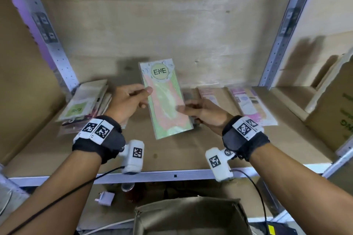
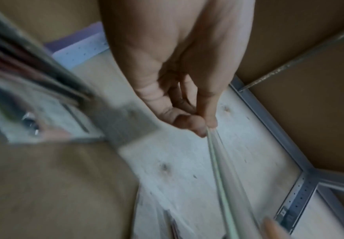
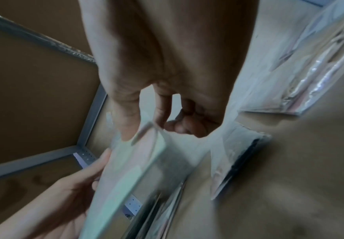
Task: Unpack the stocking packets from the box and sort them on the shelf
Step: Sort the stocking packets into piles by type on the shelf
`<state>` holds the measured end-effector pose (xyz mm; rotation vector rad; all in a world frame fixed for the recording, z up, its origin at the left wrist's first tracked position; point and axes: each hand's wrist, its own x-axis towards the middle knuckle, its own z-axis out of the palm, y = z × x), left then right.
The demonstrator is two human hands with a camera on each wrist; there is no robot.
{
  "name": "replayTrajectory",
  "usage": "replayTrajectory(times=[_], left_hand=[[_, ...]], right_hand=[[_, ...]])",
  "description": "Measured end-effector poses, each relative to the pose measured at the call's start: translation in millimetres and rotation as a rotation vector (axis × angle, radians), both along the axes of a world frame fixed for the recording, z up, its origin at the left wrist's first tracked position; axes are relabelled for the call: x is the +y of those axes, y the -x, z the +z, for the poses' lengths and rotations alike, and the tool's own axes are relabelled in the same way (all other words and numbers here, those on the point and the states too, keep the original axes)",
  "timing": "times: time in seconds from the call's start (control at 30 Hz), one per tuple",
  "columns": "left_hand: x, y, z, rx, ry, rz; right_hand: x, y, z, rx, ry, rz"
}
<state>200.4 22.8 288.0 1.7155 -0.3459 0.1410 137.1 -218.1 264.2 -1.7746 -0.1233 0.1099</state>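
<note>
Now, step: left hand and right hand pinch flat green-and-pink plastic stocking packet by its side edges.
Next: match it to the shelf's left-edge green stack.

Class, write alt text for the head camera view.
Both hands, left hand and right hand, hold a green and pink stocking packet above a wooden shelf. Other packets lie on it, and a cardboard box sits below.
</note>
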Motion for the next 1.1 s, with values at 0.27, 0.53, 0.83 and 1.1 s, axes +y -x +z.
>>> replayTrajectory(times=[0.27,0.53,0.83,1.1], left_hand=[[-17,-11,-28,0.409,0.103,-0.140],[-16,-29,-38,0.372,-0.068,0.158],[-33,-28,-37,0.598,0.187,0.065],[-31,-25,-37,0.641,0.264,-0.012]], right_hand=[[-28,2,-16,0.032,-0.049,0.023],[-39,4,-21,0.143,0.096,0.136],[-44,8,-16,0.118,0.076,0.150],[-44,9,-21,0.142,-0.020,0.055]])
